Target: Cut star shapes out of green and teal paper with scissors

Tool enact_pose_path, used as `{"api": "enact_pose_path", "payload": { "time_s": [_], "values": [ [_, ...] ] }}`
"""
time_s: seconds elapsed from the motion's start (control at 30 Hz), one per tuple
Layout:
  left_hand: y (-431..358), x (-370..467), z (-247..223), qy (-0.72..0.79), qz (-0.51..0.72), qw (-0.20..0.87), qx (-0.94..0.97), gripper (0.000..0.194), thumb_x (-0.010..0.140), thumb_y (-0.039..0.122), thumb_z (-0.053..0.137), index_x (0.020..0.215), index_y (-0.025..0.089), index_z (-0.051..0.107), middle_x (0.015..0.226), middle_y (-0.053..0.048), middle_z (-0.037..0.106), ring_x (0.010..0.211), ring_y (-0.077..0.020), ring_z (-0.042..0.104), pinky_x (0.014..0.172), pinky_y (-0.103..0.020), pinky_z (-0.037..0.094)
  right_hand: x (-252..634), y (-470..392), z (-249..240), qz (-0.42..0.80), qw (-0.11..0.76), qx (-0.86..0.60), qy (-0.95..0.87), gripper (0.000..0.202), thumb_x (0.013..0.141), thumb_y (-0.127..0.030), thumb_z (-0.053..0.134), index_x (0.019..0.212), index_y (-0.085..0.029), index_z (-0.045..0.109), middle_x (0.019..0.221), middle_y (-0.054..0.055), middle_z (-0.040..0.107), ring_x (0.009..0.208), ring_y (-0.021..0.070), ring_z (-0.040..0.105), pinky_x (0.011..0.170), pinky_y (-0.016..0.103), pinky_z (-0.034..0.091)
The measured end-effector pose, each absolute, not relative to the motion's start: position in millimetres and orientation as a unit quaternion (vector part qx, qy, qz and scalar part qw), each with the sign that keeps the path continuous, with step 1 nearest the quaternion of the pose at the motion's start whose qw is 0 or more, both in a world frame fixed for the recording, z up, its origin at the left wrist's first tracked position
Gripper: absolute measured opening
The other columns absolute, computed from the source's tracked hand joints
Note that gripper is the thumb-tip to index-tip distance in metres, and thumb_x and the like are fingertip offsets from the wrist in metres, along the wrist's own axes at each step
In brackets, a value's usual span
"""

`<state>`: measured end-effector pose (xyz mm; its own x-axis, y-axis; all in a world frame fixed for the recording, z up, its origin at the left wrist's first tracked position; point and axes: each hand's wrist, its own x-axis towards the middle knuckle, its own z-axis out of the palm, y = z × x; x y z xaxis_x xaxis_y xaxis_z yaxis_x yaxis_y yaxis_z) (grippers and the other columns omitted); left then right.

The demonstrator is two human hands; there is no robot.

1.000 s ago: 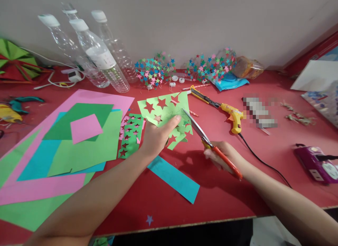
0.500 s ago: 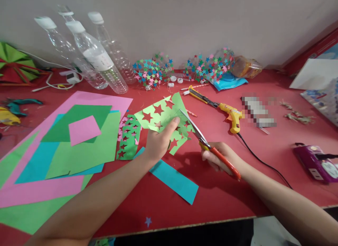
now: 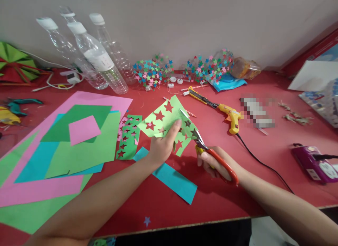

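Observation:
My left hand pinches a light green paper sheet with star-shaped holes, its thumb pressed on top. In my right hand are scissors with red handles and some yellow by the pivot. Their blades reach over the right part of the sheet, opened a little. Below the sheet, a blue paper strip lies on the red table, partly under my left wrist. Beside my left hand rests a dark green paper with rows of star cutouts.
Coloured paper sheets are stacked at left, with plastic bottles behind. Star-covered clear shapes stand near the wall. A yellow glue gun lies right of the sheet, its cord running to a purple power socket.
The light green sheet and my left hand have shifted slightly right and tilted. My right hand has moved a little left, and the scissor blades now overlap the sheet's right edge more.

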<state>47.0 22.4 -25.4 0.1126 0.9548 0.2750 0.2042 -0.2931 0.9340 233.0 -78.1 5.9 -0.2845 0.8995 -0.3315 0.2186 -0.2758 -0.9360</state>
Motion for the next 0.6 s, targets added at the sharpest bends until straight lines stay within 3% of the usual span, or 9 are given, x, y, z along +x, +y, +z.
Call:
{"api": "enact_pose_path", "payload": {
  "time_s": [0.27,0.6],
  "values": [
    [21,54,8,0.481,0.507,0.447,0.559,0.013,0.07,0.037,0.07,0.07,0.024,0.07,0.077,-0.003,0.075,0.081,-0.0216,0.071,0.074,-0.032,0.059,245,-69,13,0.556,0.258,-0.544,-0.573,0.058,0.078,-0.072,0.053,0.074,-0.015,0.056,0.046,-0.005,0.045,0.04,0.0085,0.04,0.043,0.023,0.032],
    [18,53,8,0.481,0.501,0.465,0.549,0.005,0.069,0.03,0.069,0.067,0.025,0.069,0.072,-0.001,0.073,0.076,-0.0183,0.07,0.073,-0.028,0.057,238,-72,9,0.549,0.263,-0.57,-0.552,0.055,0.078,-0.072,0.053,0.067,-0.019,0.047,0.044,-0.006,0.041,0.039,0.0071,0.036,0.04,0.022,0.028]
  ]
}}
